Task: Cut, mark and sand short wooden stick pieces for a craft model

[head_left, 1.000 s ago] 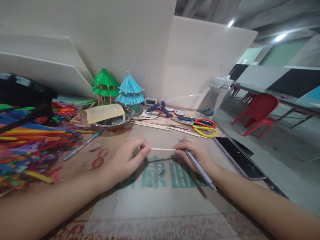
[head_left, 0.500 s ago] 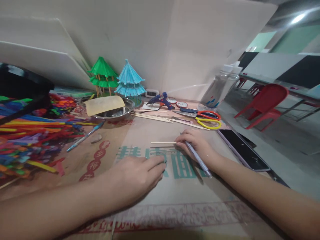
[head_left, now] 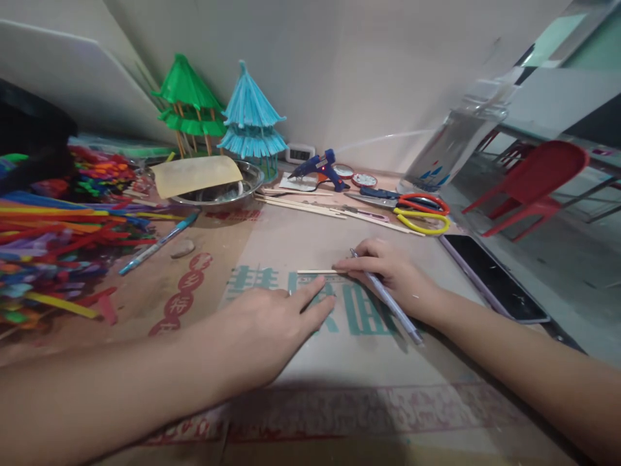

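Observation:
My right hand (head_left: 388, 275) has a pale purple pen (head_left: 395, 307) lodged between its fingers, tip pointing away. Its fingertips also touch the right end of a short thin wooden stick (head_left: 314, 272), which lies crosswise on the printed cardboard (head_left: 272, 243). My left hand (head_left: 272, 323) rests palm down just in front of the stick, with two fingers stretched out and apart. One of those fingertips is close to the stick's near side. Faint ruler-like markings show beside the stick, partly hidden by the fingers.
Behind lie wooden sticks (head_left: 305, 207), scissors (head_left: 422, 213), a glue gun (head_left: 315, 167) and a metal dish (head_left: 252, 184). Green (head_left: 187, 84) and blue (head_left: 252, 107) model towers stand at the back. Left are pipe cleaners (head_left: 58, 259) and a blue pen (head_left: 158, 244); right, a phone (head_left: 495, 275) and a bottle (head_left: 446, 142).
My left hand has shifted forward and its fingers have spread, bringing them up to the stick. My right fingers have slid left along the stick. The camera view has tilted down.

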A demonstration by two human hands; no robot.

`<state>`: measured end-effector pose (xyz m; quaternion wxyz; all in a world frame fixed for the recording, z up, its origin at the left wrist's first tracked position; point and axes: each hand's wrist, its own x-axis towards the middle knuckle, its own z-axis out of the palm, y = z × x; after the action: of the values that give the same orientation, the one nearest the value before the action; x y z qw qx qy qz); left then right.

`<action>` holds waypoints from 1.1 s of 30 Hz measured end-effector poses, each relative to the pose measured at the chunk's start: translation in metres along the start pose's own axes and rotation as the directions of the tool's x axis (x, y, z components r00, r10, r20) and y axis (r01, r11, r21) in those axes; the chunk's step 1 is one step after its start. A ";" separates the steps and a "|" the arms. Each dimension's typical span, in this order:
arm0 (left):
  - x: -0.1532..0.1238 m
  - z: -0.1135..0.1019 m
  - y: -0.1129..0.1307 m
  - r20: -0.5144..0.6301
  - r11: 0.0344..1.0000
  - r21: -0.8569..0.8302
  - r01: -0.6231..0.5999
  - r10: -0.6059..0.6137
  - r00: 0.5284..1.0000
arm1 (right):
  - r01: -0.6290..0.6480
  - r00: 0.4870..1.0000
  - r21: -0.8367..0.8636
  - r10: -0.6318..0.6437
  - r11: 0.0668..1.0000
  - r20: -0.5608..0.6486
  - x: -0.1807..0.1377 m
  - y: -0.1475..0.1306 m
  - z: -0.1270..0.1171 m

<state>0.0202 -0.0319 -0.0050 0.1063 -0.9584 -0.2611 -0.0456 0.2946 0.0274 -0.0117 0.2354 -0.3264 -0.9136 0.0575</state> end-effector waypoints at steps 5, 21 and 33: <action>0.003 -0.005 0.001 0.122 1.000 -0.005 -0.020 0.020 0.992 | 0.004 1.000 0.014 -0.004 1.000 0.006 0.000 0.000 -0.001; 0.001 -0.011 0.003 0.171 0.999 -0.018 0.041 -0.037 0.985 | -0.039 0.997 0.112 0.031 0.993 0.071 -0.002 -0.005 -0.001; 0.005 -0.014 0.001 0.209 0.996 -0.058 0.071 -0.058 0.976 | -0.058 0.996 0.137 0.049 0.989 0.068 -0.001 -0.008 -0.001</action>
<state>0.0247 -0.0335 0.0092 0.0455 -0.9519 -0.3001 0.0424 0.2912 0.0208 -0.0090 0.2262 -0.3314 -0.9055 0.1379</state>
